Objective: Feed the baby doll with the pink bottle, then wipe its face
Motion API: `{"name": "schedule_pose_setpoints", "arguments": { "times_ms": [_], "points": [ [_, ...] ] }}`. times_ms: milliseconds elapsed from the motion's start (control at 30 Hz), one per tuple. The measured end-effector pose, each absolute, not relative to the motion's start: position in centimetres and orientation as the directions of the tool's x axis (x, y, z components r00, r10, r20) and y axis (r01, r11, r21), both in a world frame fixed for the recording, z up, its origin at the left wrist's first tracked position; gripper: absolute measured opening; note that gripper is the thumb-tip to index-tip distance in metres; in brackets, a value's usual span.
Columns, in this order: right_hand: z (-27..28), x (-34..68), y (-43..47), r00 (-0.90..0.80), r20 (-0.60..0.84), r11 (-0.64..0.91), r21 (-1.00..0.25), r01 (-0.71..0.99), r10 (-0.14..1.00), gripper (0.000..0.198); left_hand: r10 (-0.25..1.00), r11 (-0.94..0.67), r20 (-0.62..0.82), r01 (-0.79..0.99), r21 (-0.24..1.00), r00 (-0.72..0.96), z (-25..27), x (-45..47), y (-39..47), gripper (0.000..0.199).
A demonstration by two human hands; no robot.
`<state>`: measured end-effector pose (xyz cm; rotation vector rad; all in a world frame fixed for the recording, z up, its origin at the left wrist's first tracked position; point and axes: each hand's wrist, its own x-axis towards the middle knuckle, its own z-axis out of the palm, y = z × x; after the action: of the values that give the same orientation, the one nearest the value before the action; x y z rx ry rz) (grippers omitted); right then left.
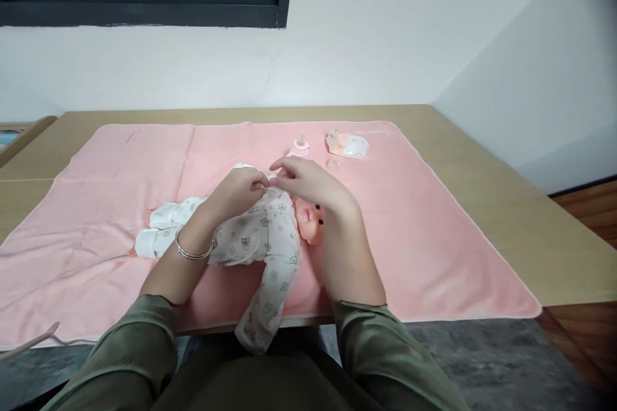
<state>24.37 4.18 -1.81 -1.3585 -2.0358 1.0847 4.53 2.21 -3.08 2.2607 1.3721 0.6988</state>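
Observation:
A baby doll [308, 221] lies on its back with its head to the right, dressed in a white printed shirt [243, 241] and matching trousers [164, 237]. Its near sleeve [270, 295] hangs over the table's front edge. My left hand [243, 191] is closed, pinching the shirt fabric on the far side of the doll's chest. Close beside it, my right hand [308, 181] curves over the same spot, thumb and fingers on the cloth near the far shoulder. The doll's far arm is mostly hidden by my hands.
A pink blanket [409, 237] covers much of the wooden table [482, 205]. Beyond my right hand are a toy bottle [300, 146] with a pink collar, a small clear object [332, 166] and a crumpled printed cloth or packet [347, 144]. A white wall and dark window frame rise behind.

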Motion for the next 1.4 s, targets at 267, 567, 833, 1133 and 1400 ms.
{"name": "schedule_pose_setpoints", "arguments": {
  "times_ms": [267,567,833,1133,1400],
  "points": [
    [-2.4,23.2,3.9,-0.433,0.038,0.323,-0.724,0.61,0.901,0.033,0.895,-0.439,0.202,0.701,0.562,0.398,-3.0,4.3,2.0,0.021],
    [-3.6,31.1,7.4,-0.081,0.141,0.161,-0.923,0.348,0.987,0.037,0.919,-0.393,0.227,0.687,0.612,0.323,-2.3,3.1,1.6,0.02],
    [-7.1,38.4,9.3,0.294,0.044,0.008,-0.993,0.121,0.955,0.031,0.915,-0.404,0.268,0.68,0.612,0.303,-1.9,2.4,1.4,0.014],
    [-8.4,38.4,10.4,0.276,0.066,0.045,-0.996,0.083,0.959,0.027,0.914,-0.405,0.263,0.683,0.608,0.308,-1.6,2.3,0.9,0.015],
    [-10.7,39.1,11.4,0.336,-0.117,-0.252,-0.884,0.393,0.934,0.037,0.911,-0.412,0.268,0.692,0.593,0.313,-0.7,2.6,-0.3,0.017]
  ]
}}
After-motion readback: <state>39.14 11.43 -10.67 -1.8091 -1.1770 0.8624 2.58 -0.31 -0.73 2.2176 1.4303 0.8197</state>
